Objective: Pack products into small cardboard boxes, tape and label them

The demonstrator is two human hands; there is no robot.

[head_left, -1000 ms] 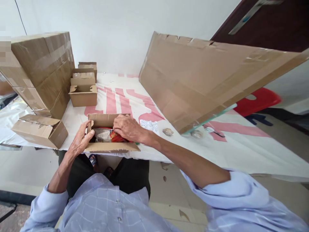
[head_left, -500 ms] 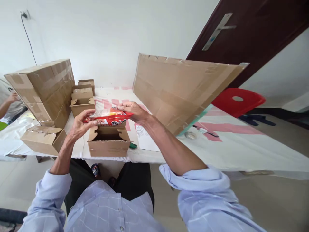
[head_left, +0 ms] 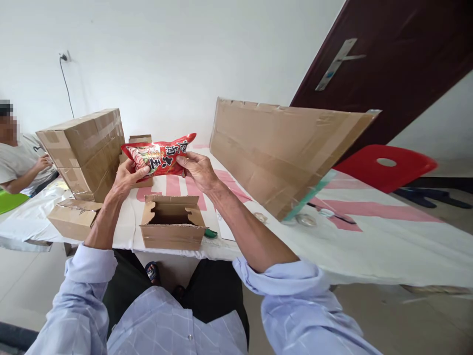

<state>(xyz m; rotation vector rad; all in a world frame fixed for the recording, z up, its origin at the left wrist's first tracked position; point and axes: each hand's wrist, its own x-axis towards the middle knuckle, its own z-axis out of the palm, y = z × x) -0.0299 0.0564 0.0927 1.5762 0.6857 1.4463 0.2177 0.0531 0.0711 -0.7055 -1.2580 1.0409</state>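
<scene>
Between my two hands a red printed food packet (head_left: 162, 157) with large black-and-white characters is held up, its front facing me. My left hand (head_left: 127, 178) grips its left end, thumb on the front. At the right end, my right hand (head_left: 199, 170) pinches it the same way. Below the packet, an open cardboard box (head_left: 173, 236) stands at the table's front edge, its flaps up and its inside dark. A green object (head_left: 210, 233) lies against the box's right side, partly hidden.
Taped cartons (head_left: 83, 153) form a stack at left, with a closed small box (head_left: 72, 217) before it. A large cardboard panel (head_left: 273, 148) leans at right, near tape rolls (head_left: 306, 220) and a red chair (head_left: 391, 165). Another person (head_left: 22, 162) sits at far left.
Both hands have raised the packet away from the open box and tilted it, so its printed front now shows. The camera view has shifted, bringing the other person further into sight.
</scene>
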